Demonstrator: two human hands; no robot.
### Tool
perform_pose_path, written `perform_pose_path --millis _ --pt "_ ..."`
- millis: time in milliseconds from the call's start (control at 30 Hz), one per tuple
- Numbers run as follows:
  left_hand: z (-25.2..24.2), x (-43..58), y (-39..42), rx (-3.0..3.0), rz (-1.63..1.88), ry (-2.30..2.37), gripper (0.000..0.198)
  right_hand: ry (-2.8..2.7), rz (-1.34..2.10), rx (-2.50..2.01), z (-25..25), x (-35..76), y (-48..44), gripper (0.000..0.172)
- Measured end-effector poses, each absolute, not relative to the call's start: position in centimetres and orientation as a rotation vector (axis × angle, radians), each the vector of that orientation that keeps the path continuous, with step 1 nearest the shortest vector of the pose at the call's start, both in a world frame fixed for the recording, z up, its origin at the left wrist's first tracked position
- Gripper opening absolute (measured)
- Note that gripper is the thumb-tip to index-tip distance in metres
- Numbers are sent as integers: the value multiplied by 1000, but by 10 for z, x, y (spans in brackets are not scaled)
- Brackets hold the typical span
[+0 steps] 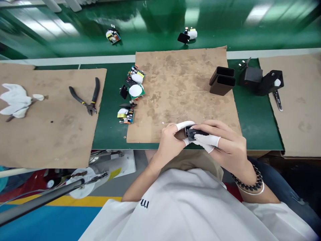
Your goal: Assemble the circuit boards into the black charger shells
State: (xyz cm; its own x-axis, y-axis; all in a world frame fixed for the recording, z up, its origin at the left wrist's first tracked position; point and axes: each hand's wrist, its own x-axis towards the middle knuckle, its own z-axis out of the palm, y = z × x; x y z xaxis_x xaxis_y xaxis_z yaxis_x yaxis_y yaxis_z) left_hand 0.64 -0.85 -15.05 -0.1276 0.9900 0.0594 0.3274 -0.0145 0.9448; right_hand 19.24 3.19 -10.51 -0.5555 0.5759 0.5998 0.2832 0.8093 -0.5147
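Above the near edge of the brown cardboard sheet (175,97), my left hand (172,139) and my right hand (227,142) meet around a small black part (197,133). White finger covers show on both hands. My left fingers wrap round a dark housing at the left end of the black part; much of that housing is hidden. My right fingers and thumb press on the black part. To the left, several circuit boards (122,115) with white tops lie along the cardboard's edge. Two dark open housings (222,85) stand together at the back right.
Black-handled pliers (90,107) and a white glove (15,100) lie on the left cardboard (50,134). Black housings (250,78) and a knife (277,100) are at the right. Two board assemblies (113,36) (188,35) sit on the green surface beyond the white strip.
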Motion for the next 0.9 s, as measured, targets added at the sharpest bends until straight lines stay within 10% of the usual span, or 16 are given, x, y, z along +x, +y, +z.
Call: perform_pose_path --millis 667,900 --pt "-106 -58 2 1541 898 1403 50 -2355 578 -573 -105 201 54 32" --pt "-63 -236 163 1236 1009 2396 55 -2114 325 -833 -146 182 46 21"
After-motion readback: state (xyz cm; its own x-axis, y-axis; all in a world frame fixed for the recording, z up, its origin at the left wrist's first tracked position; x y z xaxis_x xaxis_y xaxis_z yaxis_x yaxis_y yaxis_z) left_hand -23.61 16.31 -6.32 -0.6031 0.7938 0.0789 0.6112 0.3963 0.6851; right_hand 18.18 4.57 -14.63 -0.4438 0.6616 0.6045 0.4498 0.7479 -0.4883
